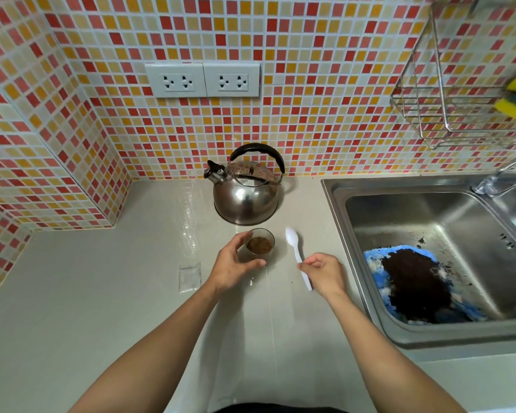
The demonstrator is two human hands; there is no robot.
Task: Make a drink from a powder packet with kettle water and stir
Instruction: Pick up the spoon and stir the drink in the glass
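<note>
A small clear glass (259,244) with brown liquid and powder stands on the pale counter in front of a steel kettle (246,192) with a black handle. My left hand (236,263) wraps around the glass from its left and front side. A white plastic spoon (297,253) lies on the counter to the right of the glass, bowl pointing away. My right hand (322,271) pinches the spoon's handle near its middle. A clear packet (189,277) lies flat on the counter to the left of my left wrist.
A steel sink (414,210) sits at the right, with a blue cloth (373,260) covered in dark grounds. A tap (495,180) stands at its back. A wire rack (459,108) with yellow sponges hangs on the tiled wall. Two sockets (203,80) are above the kettle.
</note>
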